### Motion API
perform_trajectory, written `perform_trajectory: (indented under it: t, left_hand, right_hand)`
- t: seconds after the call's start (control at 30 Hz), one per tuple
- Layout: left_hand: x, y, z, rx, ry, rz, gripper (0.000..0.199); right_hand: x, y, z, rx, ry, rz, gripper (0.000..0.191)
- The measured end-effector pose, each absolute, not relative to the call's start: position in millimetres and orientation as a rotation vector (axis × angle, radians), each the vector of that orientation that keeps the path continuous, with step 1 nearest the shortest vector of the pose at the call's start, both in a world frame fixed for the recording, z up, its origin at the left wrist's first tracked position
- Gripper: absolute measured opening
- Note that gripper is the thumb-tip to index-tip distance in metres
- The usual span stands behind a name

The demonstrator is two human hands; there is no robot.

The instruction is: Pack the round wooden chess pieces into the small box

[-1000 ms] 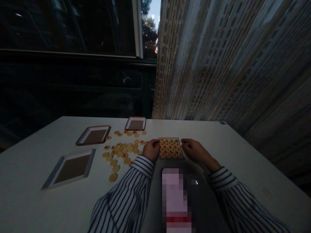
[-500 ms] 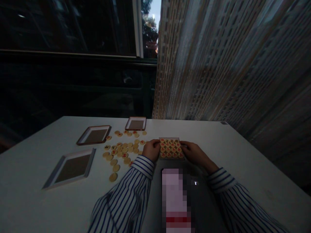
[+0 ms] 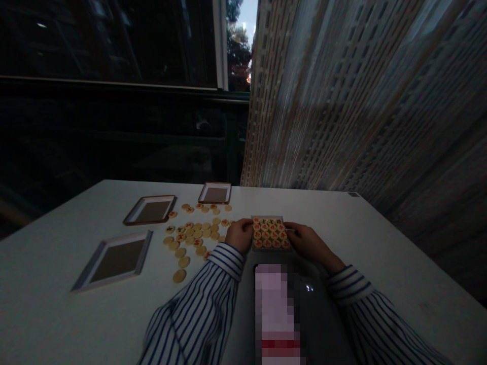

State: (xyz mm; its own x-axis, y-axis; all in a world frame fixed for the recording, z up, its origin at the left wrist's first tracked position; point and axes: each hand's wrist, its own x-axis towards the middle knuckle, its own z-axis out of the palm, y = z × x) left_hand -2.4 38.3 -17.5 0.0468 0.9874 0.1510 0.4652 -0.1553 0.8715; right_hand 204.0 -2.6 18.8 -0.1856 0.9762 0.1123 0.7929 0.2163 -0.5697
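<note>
A small square box [image 3: 271,249] sits in front of me, filled with rows of round Chinese chess pieces [image 3: 271,235], most marked in red and a few at the far row in black. My left hand [image 3: 239,235] grips the box's left side, fingers bent against its edge. On the opposite side, my right hand [image 3: 310,243] has its thumb and fingers closed at the right edge. Left of my left hand, many loose chess pieces [image 3: 198,234] lie scattered, some face up with red or black characters, others blank side up.
Three shallow box parts stand on the white table [image 3: 380,263]: a pale one [image 3: 81,274] at left, a brown-rimmed one [image 3: 127,222] behind it, and another [image 3: 215,202] at the back. A phone [image 3: 277,304] with a blurred screen lies nearest me. A curtain [image 3: 323,101] hangs behind.
The whole view has shifted slightly, so everything appears a little to the right. Both hands keep the same hold on the box of chess pieces.
</note>
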Motion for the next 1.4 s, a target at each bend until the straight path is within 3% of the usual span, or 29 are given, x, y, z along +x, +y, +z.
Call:
perform_trajectory:
  t: [0.33, 0.93, 1.4]
  left_hand:
    - [-1.2, 36.1, -14.8, 1.711, 1.470, 1.035, 0.025]
    - [-6.4, 16.2, 26.6, 1.836, 1.513, 1.128, 0.029]
    - [-66.9, 7.3, 38.6, 1.851, 1.516, 1.156, 0.030]
  right_hand:
    - [207.1, -1.7, 14.5, -1.630, -1.989, 0.602, 0.038]
    - [213.8, -0.4, 1.6, -1.662, -1.812, 0.340, 0.031]
    - [211.2, -4.4, 16.0, -1.564, -1.826, 0.232, 0.028]
